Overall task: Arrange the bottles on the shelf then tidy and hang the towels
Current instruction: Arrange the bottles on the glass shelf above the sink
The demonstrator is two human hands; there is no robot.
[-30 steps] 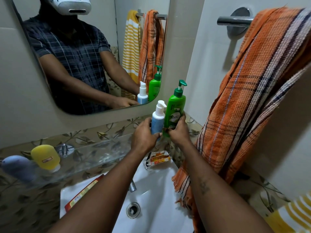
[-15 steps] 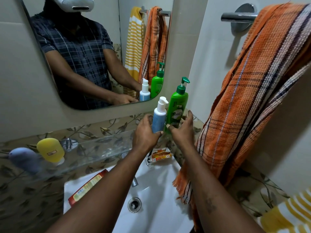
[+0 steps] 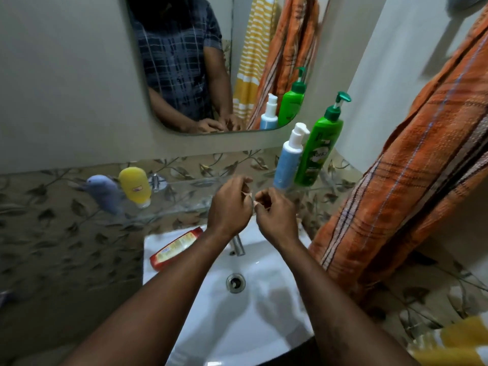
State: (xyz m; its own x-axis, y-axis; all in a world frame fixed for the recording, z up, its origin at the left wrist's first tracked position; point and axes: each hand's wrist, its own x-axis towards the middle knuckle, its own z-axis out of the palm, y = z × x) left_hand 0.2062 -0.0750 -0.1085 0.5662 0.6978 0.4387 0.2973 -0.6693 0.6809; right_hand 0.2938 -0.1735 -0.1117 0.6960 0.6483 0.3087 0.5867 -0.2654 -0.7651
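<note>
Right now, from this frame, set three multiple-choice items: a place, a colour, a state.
1. The red tube lies: A on the glass shelf; B on the sink rim; C in the drain.
2. The taller pump bottle is: A green; B red; C yellow.
3. The orange towel is: A folded on the sink; B hanging; C lying in the basin.
Answers: B, it rests on the white rim left of the tap; A, its body is green, beside the blue bottle; B, it drapes downward at right.
</note>
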